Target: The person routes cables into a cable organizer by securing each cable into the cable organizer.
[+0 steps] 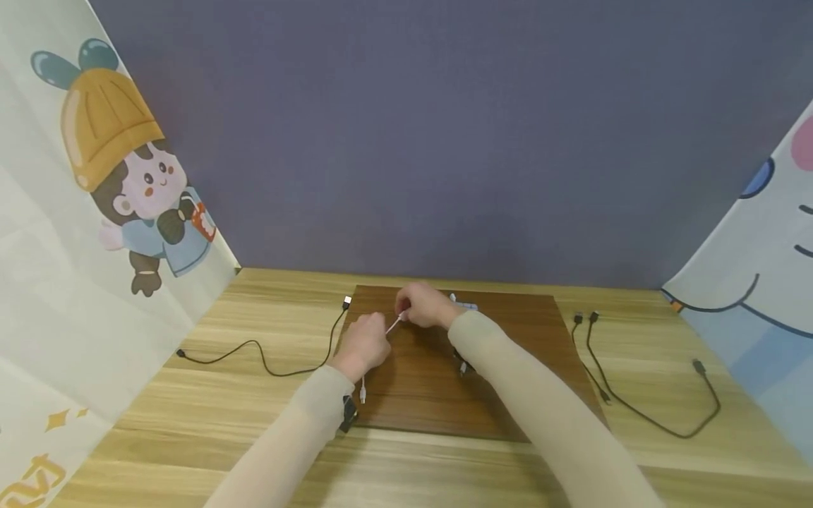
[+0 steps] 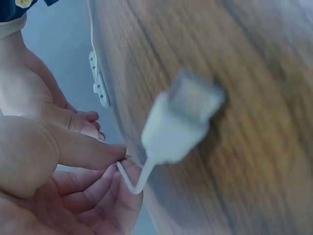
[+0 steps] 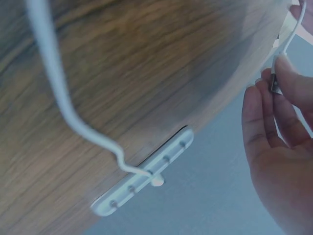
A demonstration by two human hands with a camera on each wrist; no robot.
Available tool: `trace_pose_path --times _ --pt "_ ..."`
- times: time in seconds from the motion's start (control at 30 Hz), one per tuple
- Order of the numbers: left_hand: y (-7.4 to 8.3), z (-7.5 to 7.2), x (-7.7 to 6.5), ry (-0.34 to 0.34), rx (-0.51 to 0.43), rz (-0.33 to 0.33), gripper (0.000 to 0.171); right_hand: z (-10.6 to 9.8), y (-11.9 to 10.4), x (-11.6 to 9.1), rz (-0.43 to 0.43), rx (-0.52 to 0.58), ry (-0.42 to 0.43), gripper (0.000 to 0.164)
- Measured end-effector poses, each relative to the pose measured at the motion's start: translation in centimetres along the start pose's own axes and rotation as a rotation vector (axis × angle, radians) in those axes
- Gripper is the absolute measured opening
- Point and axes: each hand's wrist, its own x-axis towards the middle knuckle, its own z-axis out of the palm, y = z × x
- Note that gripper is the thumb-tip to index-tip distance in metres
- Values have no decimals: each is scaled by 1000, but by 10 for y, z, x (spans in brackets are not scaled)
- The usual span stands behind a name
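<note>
A white cable (image 1: 394, 325) is pinched by the left hand (image 1: 365, 343) partway along and the right hand (image 1: 428, 305) at one plug (image 3: 274, 83), seemingly to straighten the span.

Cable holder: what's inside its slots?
The cable holder has a white cable at its middle slot, the white end protruding beyond; the other four show none. The cable covers that slot's inside.

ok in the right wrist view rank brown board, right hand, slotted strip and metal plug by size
By apparent size, largest to smallest:
Brown board
Right hand, partly cropped
Slotted strip
Metal plug
</note>
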Motion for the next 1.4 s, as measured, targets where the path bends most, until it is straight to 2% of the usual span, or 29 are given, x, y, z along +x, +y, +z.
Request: trace_pose_path --times 0.17,0.37,0.5,0.73,0.9,1.17,1.4 --pt "5 4 -2 11 34 19 14 -3 8 -6 24 38 4 7" --pt "11 7 -5 -28 25 29 13 -9 23 -13 69 46 37 6" --pt "16 8 -5 -34 30 55 15 -14 32 -17 93 51 73 4" --pt "26 13 -5 -31 42 120 19 -18 42 -24 116 71 88 7" --pt "32 17 -6 -57 20 117 20 -25 47 -29 132 75 112 8" --pt "46 24 -1 -69 23 131 24 -36 60 -28 137 46 128 11" --pt "61 27 4 -44 58 147 23 -42 71 -24 191 32 130 13"
